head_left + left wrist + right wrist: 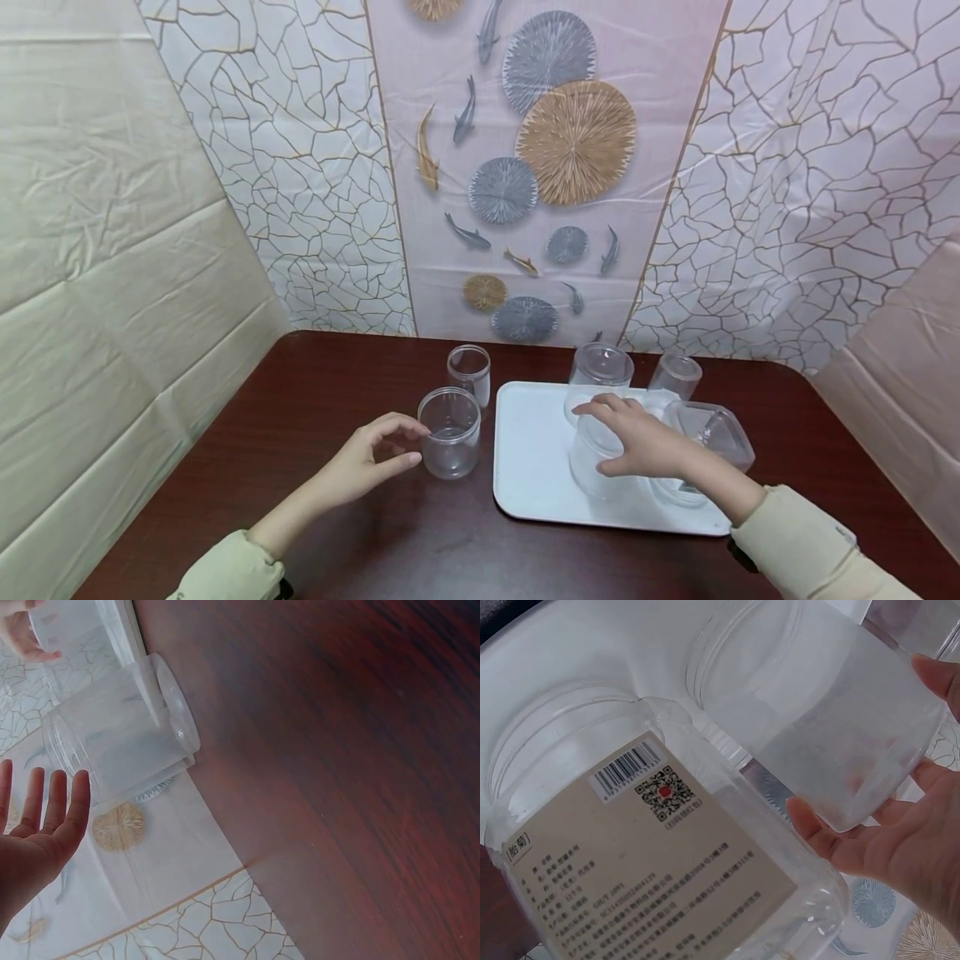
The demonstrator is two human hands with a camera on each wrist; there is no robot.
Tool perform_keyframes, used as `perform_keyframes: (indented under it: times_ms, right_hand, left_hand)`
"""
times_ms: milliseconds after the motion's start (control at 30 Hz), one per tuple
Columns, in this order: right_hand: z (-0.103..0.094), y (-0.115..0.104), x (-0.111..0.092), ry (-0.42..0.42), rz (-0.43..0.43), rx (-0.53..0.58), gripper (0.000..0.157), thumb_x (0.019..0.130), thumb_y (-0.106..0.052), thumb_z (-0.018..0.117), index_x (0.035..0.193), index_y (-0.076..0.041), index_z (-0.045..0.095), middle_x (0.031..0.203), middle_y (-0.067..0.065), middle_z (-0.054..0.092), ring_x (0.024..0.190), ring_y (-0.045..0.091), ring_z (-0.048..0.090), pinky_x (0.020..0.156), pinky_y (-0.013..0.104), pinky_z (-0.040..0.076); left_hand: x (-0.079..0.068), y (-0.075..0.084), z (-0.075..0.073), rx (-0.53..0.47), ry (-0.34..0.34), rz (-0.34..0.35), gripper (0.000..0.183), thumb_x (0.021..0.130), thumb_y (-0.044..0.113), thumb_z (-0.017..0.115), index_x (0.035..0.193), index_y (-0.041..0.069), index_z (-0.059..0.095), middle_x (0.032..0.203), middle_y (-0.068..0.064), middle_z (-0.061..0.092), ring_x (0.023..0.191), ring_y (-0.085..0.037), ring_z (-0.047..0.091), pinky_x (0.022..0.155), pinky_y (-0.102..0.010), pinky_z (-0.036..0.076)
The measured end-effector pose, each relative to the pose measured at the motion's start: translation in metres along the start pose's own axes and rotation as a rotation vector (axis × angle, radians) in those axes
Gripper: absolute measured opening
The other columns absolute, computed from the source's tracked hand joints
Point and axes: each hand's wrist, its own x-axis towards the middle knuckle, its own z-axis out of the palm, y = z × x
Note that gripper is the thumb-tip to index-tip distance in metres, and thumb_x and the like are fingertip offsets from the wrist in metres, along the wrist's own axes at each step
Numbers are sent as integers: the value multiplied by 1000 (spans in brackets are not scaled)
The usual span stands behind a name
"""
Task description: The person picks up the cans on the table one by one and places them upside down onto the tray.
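A clear plastic jar [450, 454] stands mouth up on the dark table, left of the white tray [525, 492]. My left hand [375, 458] is beside it, fingers loosely spread and fingertips close to its wall; whether they touch is hard to tell. On the tray, another clear jar [802, 712] stands upside down. My right hand [900, 817] holds it near its upturned base, with fingers on one side and the thumb across. Next to it on the tray is a square-sided clear jar [727, 847] with a beige printed label.
Behind the left jar stands a narrower clear jar [471, 375]. A tall clear jar [600, 371] is at the tray's back edge, and a small clear jar [677, 375] at its back right. A patterned cloth [487, 250] hangs behind the table.
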Motion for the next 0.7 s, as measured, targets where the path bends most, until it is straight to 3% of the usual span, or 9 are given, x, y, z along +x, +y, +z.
perform_keyframes:
  times_ms: [300, 700]
  right_hand:
    - [2, 2, -2, -10, 12, 15, 66, 68, -15, 78, 127, -10, 50, 126, 20, 49, 106, 45, 49, 79, 54, 48]
    - [-1, -1, -1, -71, 44, 42, 67, 70, -15, 78, 129, -9, 46, 130, 23, 44, 112, 51, 44, 81, 59, 46]
  left_hand:
    - [0, 0, 1, 9, -1, 10, 24, 87, 11, 66, 110, 6, 63, 105, -5, 63, 95, -20, 58, 78, -32, 52]
    - [-1, 0, 2, 15, -3, 12, 25, 86, 4, 66, 110, 5, 63, 105, -3, 63, 94, -26, 59, 77, -30, 52]
